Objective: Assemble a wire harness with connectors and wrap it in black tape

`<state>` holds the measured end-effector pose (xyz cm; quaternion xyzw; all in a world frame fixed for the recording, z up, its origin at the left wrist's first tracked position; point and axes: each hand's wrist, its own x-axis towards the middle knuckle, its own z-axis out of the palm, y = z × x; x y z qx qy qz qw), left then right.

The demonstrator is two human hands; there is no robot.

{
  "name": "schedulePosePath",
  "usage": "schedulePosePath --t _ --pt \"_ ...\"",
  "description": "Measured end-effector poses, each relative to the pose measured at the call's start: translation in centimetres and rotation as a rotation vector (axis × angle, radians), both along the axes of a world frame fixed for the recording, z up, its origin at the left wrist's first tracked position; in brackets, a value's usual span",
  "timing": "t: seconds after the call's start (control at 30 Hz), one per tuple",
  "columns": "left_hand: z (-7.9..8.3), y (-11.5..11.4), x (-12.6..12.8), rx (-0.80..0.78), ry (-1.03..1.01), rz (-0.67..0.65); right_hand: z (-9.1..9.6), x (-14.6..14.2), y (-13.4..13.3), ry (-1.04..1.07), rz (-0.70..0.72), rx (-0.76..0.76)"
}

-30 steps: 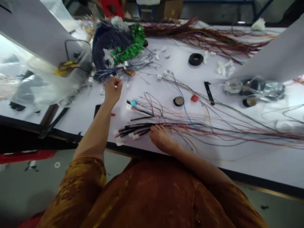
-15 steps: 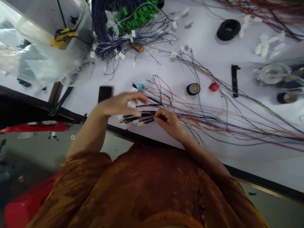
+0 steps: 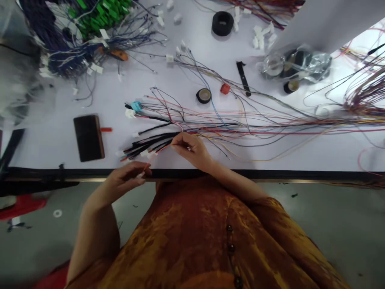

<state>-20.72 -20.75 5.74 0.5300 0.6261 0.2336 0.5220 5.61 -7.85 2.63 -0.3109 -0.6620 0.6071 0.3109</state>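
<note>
- Pinching one thin red wire (image 3: 156,154) between both hands, just above the near table edge (image 3: 270,175).
- Gripping its near end, at a small white terminal (image 3: 140,175), with the closed fingertips of the left hand (image 3: 124,182), held off the table in front of the edge.
- Nipping the same wire farther along with thumb and forefinger of the right hand (image 3: 192,149), resting on the table right beside a black-sleeved bundle (image 3: 150,143).
- Noting that bundle as the left end of a loose harness (image 3: 255,128) of coloured wires trailing off right.
- Spotting a blue connector (image 3: 136,106) and a white plug (image 3: 130,114) at the harness's far-left tips.
- Logging a dark flat rectangle (image 3: 88,137) left of the bundle, apart from it.
- Logging a small tape roll (image 3: 203,95) and a red clip (image 3: 225,88) just beyond the harness, and a larger black roll (image 3: 222,23) farther back.
- Marking green connectors (image 3: 102,10) heaped among dark wires, far left.
</note>
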Motion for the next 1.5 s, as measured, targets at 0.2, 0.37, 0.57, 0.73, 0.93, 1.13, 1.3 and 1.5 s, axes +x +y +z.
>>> schedulePosePath --t 0.2,0.37,0.57,0.73,0.93,1.13,1.3,1.5 --pt "-1.0 -3.0 0.7 -0.005 -0.133 0.176 -1.6 2.9 -1.7 -0.062 0.108 0.106" --pt "-0.7 -3.3 1.4 0.063 -0.306 0.462 -1.9 4.2 -1.0 -0.169 0.236 0.095" --pt "-0.7 -0.2 2.6 0.230 -0.280 0.369 -2.5 3.2 5.4 -0.527 -0.063 0.380" --pt "-2.2 6.3 5.2 0.335 0.050 0.286 -3.1 0.8 7.9 -0.848 0.010 0.500" --pt "-6.9 13.6 7.0 0.541 0.324 0.168 -2.7 -0.6 7.8 -0.990 0.051 0.550" --pt "-9.2 14.7 6.9 0.595 0.400 0.049 -2.7 -0.7 8.2 -0.847 0.004 0.493" --pt "-9.1 14.4 6.7 0.552 0.350 0.104 -2.7 -1.6 9.0 -0.776 -0.052 0.385" --pt "-8.8 14.5 6.7 0.489 0.300 0.153 -2.9 -3.7 10.6 -0.490 -0.079 0.167"
